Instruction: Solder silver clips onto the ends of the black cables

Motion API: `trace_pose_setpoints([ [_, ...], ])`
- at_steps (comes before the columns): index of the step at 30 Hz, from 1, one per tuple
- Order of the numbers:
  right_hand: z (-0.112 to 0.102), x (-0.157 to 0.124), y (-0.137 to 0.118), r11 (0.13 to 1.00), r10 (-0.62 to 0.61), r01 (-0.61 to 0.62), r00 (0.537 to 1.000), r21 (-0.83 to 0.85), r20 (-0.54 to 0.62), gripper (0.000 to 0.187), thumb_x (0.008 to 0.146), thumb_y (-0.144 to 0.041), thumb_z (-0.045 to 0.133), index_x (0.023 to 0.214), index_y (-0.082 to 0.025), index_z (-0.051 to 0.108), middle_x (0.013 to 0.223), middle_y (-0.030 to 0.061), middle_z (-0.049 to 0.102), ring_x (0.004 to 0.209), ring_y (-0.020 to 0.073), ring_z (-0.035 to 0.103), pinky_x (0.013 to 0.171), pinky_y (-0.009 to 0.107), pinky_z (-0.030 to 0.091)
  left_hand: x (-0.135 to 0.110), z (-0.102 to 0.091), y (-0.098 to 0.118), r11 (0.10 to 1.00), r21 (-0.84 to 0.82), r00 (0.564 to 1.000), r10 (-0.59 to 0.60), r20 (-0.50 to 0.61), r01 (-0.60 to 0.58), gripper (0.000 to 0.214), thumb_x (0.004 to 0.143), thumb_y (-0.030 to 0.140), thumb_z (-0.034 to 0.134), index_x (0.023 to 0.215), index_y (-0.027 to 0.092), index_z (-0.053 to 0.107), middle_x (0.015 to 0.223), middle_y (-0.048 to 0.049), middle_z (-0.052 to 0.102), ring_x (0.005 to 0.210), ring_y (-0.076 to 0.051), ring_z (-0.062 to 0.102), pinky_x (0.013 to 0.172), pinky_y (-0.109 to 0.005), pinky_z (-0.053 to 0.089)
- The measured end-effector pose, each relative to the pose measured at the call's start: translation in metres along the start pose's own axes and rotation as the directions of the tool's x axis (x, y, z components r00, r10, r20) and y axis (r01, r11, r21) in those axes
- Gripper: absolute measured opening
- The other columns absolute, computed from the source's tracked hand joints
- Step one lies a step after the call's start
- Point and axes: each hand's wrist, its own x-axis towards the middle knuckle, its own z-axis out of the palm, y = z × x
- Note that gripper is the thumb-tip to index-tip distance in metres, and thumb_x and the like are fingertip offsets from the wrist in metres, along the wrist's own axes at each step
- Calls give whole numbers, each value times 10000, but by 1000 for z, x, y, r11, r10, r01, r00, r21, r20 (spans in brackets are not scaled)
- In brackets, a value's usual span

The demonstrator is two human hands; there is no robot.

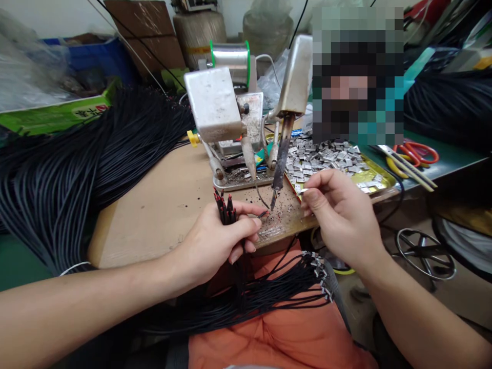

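Observation:
My left hand is closed around a bundle of black cables whose stripped ends show red. Between its thumb and forefinger one cable end points toward the tip of a soldering iron fixed on a stand. A thin strand of solder wire comes down from a nozzle to the same spot. Over to the right, my right hand pinches a small silvery metal piece, apart from the cable. Beside it lies a yellow tray heaped with similar metal pieces.
Behind the iron stands a solder spool. Thick bundles of black cable cover the left side. Finished-looking cables with metal ends lie across the lap. Red-handled scissors rest at the right. A blurred-out person sits opposite.

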Motion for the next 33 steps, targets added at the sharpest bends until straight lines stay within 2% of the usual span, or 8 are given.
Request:
trace_pose_setpoints([
  [2,7,-7,-2,993,55,-59,998,98,42,55,975,-296,599,944,-258,575,756,12,634,649,166,636,577,303,538,0,0,0,1000,-27,1000,1,-10,-2,258,808,192,719,1059,138,733,612,4,636,493,-101,576,341,-133,359],
  [4,13,-11,-4,970,125,-139,989,199,82,87,945,-302,655,930,-249,587,786,21,672,693,176,694,631,312,601,0,1,1,998,-56,1000,-1,-11,0,248,801,189,725,1043,135,733,630,2,641,495,-99,585,337,-132,359],
  [7,21,-13,-7,903,211,-241,970,356,123,190,853,-259,769,899,-226,587,792,10,694,735,181,743,732,330,653,0,2,1,997,-77,1000,-4,-14,3,252,788,197,744,1030,126,736,621,-1,641,492,-97,587,333,-127,347],
  [10,26,-12,-7,841,261,-288,957,458,123,304,776,-222,840,916,-213,570,766,-11,707,704,172,757,729,326,668,0,2,2,998,-66,1000,-17,-18,16,261,790,210,750,1034,121,738,587,4,629,473,-94,573,328,-125,346],
  [15,28,-13,-5,811,287,-342,940,475,187,239,788,-264,839,892,-179,641,743,29,761,707,190,782,739,311,669,1,2,2,999,-31,1000,-13,-27,12,241,803,230,745,1024,135,741,554,3,624,477,-104,569,328,-126,350],
  [23,32,-15,-2,804,277,-322,947,500,164,234,789,-300,840,925,-186,687,777,33,790,720,208,792,756,342,680,1,2,1,1000,-22,1000,-6,-22,5,227,809,240,747,1015,146,746,559,5,628,478,-101,568,327,-122,355],
  [33,34,-15,-4,803,261,-299,954,516,148,186,811,-251,823,928,-190,693,790,25,797,748,197,795,745,304,677,1,1,0,1000,-12,999,28,-17,-28,179,844,244,736,1007,170,735,577,27,633,479,-83,578,328,-103,360],
])
